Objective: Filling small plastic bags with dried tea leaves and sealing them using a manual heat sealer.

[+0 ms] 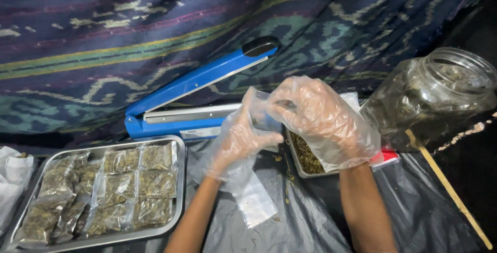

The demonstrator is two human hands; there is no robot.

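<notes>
Both gloved hands meet over the middle of the black sheet: the left hand (240, 139) pinches a small clear bag (261, 113) and the right hand (321, 121) grips its mouth, above the tray of dried leaves (305, 157). Spreading the mouth wide over that tray should catch spills. The blue sealer (199, 97) stands open behind; filled packets (111, 188) lie near the left edge.

place: looks like a makeshift home packing spot, not a real workshop
backdrop: striped woven cloth (103, 40) hung behind
gear: blue heat sealer (196, 97)
stock: steel tray (178, 180) of sealed herb packets (119, 191), big clear jar (435, 97)
surface: dark plastic sheet (310, 217)
</notes>
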